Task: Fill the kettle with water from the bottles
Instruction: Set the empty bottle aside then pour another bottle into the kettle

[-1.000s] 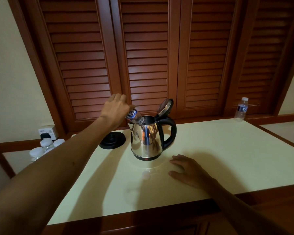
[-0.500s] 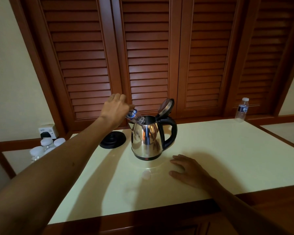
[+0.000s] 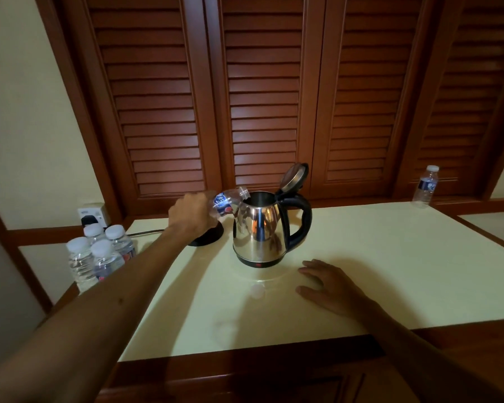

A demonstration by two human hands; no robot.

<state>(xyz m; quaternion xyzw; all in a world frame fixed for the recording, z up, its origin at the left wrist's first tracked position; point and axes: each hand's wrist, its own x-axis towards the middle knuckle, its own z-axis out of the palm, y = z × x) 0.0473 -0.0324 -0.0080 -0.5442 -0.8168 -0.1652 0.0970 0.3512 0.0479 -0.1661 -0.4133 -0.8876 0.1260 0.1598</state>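
Observation:
A steel kettle (image 3: 259,231) with a black handle stands on the cream table top (image 3: 376,271), its lid (image 3: 294,177) flipped up. My left hand (image 3: 191,216) grips a small clear water bottle (image 3: 229,202) lying nearly level, its uncapped neck at the kettle's left rim. My right hand (image 3: 329,286) rests flat on the table just right of the kettle's base, fingers spread. A white bottle cap (image 3: 257,291) lies in front of the kettle.
Several capped water bottles (image 3: 99,257) stand on a lower ledge at the left. One more capped bottle (image 3: 425,186) stands at the back right. The black kettle base (image 3: 207,238) sits behind my left hand, its cord running to a wall socket (image 3: 92,213). Louvred wooden doors (image 3: 262,97) close off the back.
My left hand has lowered and the bottle has swung from steeply tipped into the kettle to nearly level at its rim. The view has dropped a little. My right hand stays put.

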